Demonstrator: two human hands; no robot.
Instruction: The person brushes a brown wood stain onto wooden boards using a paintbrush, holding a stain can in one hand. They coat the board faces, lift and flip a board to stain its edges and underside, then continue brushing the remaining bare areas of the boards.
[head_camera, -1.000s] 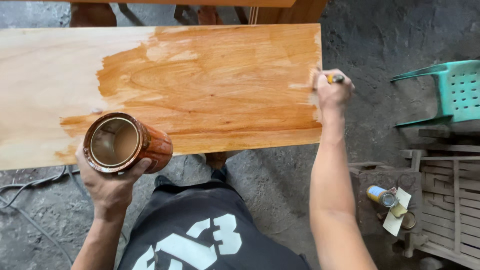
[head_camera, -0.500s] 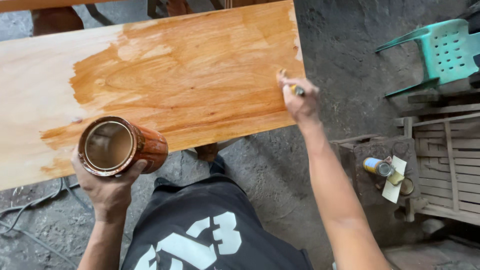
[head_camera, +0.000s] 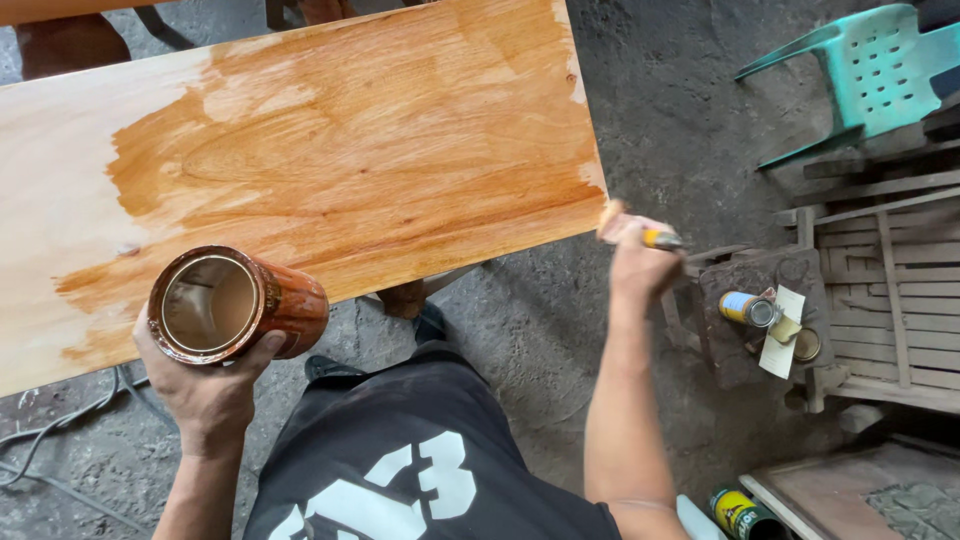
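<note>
Two hands are busy: the left hand (head_camera: 205, 385) grips a stain-smeared can (head_camera: 235, 305), tipped on its side with its open mouth facing up at us, just over the near edge of the board (head_camera: 330, 150). The right hand (head_camera: 640, 265) is closed around a brush (head_camera: 625, 228) just off the board's right end. Roughly two thirds of the board is orange-wet; the left part is bare. Tilted like that, the can could dribble onto the floor (head_camera: 660, 120). Beyond stand a stool (head_camera: 760, 310) with a small tin (head_camera: 748, 308) and a green chair (head_camera: 870, 75).
</note>
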